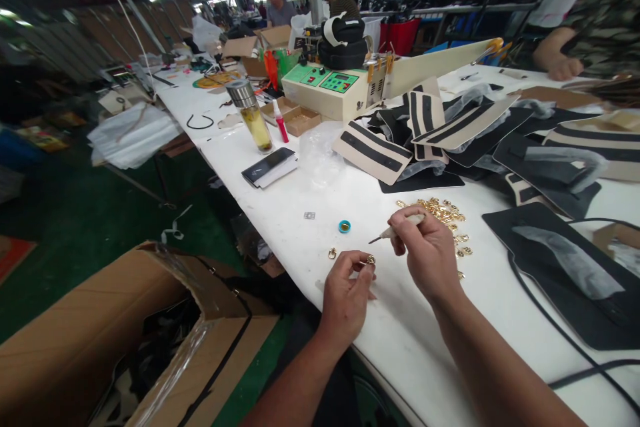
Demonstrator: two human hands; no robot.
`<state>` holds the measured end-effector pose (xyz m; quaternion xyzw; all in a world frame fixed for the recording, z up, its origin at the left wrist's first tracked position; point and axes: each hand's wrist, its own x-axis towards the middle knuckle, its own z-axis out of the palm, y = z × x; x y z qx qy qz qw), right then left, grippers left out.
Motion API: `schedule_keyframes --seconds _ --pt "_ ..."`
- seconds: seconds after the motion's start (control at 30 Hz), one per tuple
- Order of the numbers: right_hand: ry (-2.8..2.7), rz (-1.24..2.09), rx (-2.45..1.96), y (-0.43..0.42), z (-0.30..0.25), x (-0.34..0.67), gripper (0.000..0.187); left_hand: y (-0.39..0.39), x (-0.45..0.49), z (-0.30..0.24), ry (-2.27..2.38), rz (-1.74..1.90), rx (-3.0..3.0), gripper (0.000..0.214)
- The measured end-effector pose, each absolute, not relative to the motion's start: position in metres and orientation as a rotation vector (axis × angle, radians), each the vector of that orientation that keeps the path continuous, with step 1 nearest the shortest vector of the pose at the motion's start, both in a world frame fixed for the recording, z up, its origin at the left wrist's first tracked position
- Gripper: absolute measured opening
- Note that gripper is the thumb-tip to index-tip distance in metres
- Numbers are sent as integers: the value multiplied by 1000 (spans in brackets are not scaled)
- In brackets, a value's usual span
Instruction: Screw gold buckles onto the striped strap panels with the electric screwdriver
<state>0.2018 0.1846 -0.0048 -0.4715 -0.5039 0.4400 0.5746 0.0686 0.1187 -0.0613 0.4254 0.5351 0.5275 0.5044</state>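
Observation:
My left hand (347,293) pinches a small gold metal fitting (371,259) between thumb and forefinger, just above the white table. In my right hand (425,250) is a thin pointed tool with a pale handle (414,219); its dark tip points left, a little above the fitting and apart from it. A small blue round cap (345,225) with something yellowish inside lies beyond my left hand. One loose gold fitting (333,253) rests to the left of it. A pile of gold fittings (440,210) spreads behind my right hand, partly hidden by it.
Striped beige and black panels (373,150) are heaped at the right, near a black cable (540,307). A glass bottle (253,121), a phone (269,167) and a green-panelled machine (325,90) stand farther back. An opened carton (100,320) is at lower left. Another person's hand (565,68) rests across the table.

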Motion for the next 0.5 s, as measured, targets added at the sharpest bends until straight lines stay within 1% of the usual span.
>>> schedule_keyframes --seconds 0.07,0.13,0.23,0.5 --pt "-1376 891 -1187 185 -1 212 23 118 68 -64 1270 1277 1001 27" --pt "-1493 826 -1222 187 2 217 22 118 68 -65 1259 1278 989 32" --pt "-1589 811 -1255 188 1 218 23 117 68 -64 1261 1275 997 35" --pt "-1658 822 -1264 189 -4 216 25 117 71 -61 1291 1271 1005 32"
